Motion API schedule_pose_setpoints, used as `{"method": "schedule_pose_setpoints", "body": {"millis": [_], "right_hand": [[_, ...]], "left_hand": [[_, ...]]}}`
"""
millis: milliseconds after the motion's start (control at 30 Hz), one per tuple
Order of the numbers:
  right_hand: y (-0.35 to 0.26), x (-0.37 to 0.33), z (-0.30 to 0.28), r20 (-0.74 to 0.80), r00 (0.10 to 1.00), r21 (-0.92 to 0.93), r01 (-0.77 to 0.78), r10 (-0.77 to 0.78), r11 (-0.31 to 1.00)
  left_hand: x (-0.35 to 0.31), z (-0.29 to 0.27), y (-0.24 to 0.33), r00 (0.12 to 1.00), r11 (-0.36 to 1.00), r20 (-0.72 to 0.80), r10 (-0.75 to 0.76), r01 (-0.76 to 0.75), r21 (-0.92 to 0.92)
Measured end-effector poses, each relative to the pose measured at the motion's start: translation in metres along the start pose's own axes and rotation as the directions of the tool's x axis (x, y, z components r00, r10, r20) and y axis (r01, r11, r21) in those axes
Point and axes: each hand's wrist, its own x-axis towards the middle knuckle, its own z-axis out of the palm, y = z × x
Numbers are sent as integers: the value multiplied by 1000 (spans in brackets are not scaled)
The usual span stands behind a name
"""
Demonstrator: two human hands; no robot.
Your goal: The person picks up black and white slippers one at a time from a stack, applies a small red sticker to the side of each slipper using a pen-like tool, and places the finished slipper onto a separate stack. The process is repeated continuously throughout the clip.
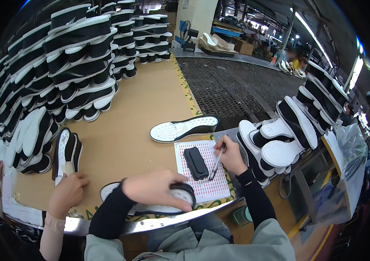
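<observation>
- The left hand (152, 188) is pressing down on a black-and-white shoe sole (167, 201) at six o'clock on the desk (137, 113), fingers spread over it.
- The right hand (230, 154) is gripping a pen (216, 163) over a red-dotted sheet (202, 172) at four o'clock, beside a black pad (196, 163).
- Marking appears underway; the next stroke calls for a steady sole.
- A neighbour's hand (66, 191) is holding another sole (63, 152) at eight o'clock.

Matt brown card tabletop (141, 108) w/ glossy metal rim (150, 224), rubbery white soles (180, 129), paper sheet (211, 187).
</observation>
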Motion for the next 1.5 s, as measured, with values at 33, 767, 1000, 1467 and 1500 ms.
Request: {"method": "schedule_pose_setpoints", "body": {"millis": [33, 767, 1000, 1467, 1500], "right_hand": [[5, -2, 0, -6, 1000, -11, -9, 9, 1000], [13, 11, 17, 109, 994, -97, 2, 8, 995], [15, -1, 27, -26, 994, -118, 98, -102, 988], [13, -3, 10, -178, 982, 199, -27, 63, 980], [9, -3, 7, -180, 982, 241, -7, 51, 970]], "left_hand": [[-9, -9, 6, 996, 997, -77, 33, -38, -61], [-31, -37, 3, 808, 771, -557, 194, -476, -423], [-40, -32, 29, 697, 905, -605, 385, -414, 99], [-25, -21, 15, 821, 696, -567, 58, -441, -567], [-25, -20, 17, 828, 701, -557, 61, -433, -567]]}}
